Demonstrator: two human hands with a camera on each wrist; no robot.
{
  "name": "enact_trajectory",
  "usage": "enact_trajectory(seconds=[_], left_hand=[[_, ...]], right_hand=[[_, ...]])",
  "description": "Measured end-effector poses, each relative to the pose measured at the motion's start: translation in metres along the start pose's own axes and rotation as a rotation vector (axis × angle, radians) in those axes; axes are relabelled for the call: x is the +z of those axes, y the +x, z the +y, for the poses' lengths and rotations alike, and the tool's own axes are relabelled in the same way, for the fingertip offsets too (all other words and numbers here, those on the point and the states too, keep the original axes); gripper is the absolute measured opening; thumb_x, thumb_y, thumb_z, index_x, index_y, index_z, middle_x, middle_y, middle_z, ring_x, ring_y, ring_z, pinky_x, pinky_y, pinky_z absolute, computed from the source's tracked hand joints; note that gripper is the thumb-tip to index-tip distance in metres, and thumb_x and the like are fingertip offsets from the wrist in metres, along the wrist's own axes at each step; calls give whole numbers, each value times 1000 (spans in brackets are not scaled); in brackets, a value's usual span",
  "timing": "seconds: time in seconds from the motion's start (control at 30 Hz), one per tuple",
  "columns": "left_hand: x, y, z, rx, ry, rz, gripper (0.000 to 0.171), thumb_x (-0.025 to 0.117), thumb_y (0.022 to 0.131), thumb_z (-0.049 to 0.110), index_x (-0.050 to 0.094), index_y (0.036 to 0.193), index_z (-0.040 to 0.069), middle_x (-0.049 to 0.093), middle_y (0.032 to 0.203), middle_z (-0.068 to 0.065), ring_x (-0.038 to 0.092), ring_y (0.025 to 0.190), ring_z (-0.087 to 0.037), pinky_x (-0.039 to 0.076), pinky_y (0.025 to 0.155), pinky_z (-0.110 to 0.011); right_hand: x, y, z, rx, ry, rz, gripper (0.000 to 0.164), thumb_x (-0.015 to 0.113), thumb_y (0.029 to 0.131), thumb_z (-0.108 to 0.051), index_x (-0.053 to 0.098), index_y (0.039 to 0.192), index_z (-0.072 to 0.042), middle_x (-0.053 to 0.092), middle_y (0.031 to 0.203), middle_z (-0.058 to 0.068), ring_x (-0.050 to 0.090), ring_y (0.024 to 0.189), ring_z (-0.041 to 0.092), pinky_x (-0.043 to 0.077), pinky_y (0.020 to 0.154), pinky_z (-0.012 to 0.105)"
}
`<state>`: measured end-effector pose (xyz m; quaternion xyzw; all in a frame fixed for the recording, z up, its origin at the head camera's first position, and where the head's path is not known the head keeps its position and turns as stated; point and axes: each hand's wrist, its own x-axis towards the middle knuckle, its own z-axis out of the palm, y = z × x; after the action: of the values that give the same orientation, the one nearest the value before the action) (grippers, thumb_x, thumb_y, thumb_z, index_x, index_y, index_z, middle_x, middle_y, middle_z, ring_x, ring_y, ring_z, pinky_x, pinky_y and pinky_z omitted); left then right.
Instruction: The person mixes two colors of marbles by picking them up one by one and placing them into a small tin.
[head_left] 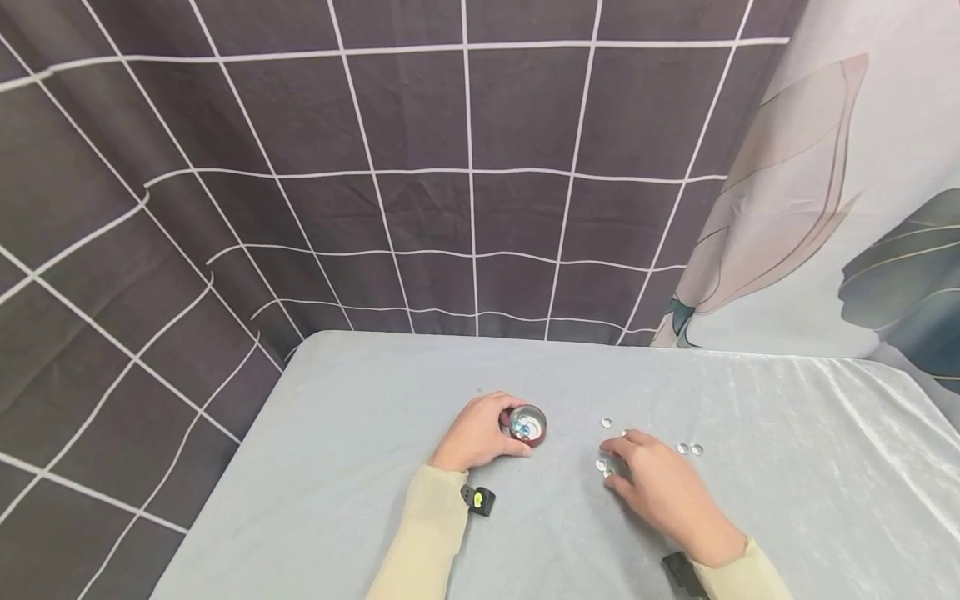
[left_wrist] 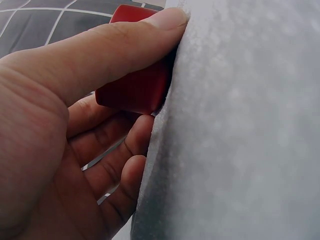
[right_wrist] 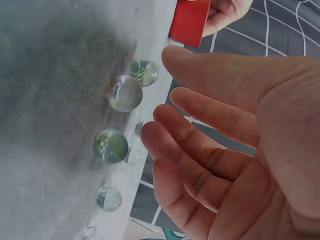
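A small round red container (head_left: 528, 427) stands on the cloth-covered table, with several glass marbles (head_left: 520, 428) inside. My left hand (head_left: 480, 432) grips its side, thumb and fingers curled round it; the left wrist view shows the thumb across its red wall (left_wrist: 137, 87). To the right, my right hand (head_left: 663, 487) reaches over loose clear marbles (head_left: 602, 465), fingers loosely bent and thumb apart. In the right wrist view, a clear marble (right_wrist: 125, 93) and a greenish marble (right_wrist: 111, 146) lie in front of the fingertips (right_wrist: 159, 137), and nothing is held.
Two more marbles (head_left: 690, 448) lie to the right of my right hand, and a single marble (head_left: 607, 422) sits beyond its fingers. Pale grey cloth covers the table (head_left: 360, 400). A dark gridded curtain (head_left: 420, 208) hangs behind, with a leaf-patterned one (head_left: 810, 192) at right.
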<state>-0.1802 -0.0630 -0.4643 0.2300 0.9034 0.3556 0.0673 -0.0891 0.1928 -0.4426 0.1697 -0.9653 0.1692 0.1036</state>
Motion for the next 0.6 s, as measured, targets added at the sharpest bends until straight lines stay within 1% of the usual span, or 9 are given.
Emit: enact_trajectory(seconds=[0.23, 0.3, 0.43, 0.6], left_hand=[[0, 0, 0, -2, -2, 4, 59, 94, 67, 25, 71, 120, 13, 65, 98, 8, 55, 84, -6, 47, 80, -25], [0, -1, 1, 0, -6, 3, 59, 94, 67, 25, 71, 120, 13, 65, 98, 7, 55, 84, -7, 47, 80, -25], [0, -1, 1, 0, -7, 3, 59, 94, 67, 25, 71, 120, 13, 65, 98, 7, 55, 84, -6, 46, 80, -25], [0, -1, 0, 1, -6, 3, 59, 94, 67, 25, 71, 119, 14, 65, 96, 7, 55, 83, -7, 46, 79, -25]], right_hand=[[2, -4, 4, -3, -5, -12, 34, 89, 70, -15, 73, 100, -10, 71, 100, 10, 69, 93, 32, 54, 79, 50], [3, -5, 4, -1, -2, -17, 33, 89, 70, -15, 73, 99, -11, 71, 99, 9, 69, 93, 32, 54, 79, 50], [5, -5, 4, 20, 5, -32, 31, 88, 70, -14, 73, 98, -10, 70, 94, 5, 69, 87, 28, 55, 76, 47], [6, -4, 2, 59, 1, -69, 27, 87, 72, -15, 74, 96, -10, 66, 87, 0, 66, 79, 22, 54, 71, 44]])
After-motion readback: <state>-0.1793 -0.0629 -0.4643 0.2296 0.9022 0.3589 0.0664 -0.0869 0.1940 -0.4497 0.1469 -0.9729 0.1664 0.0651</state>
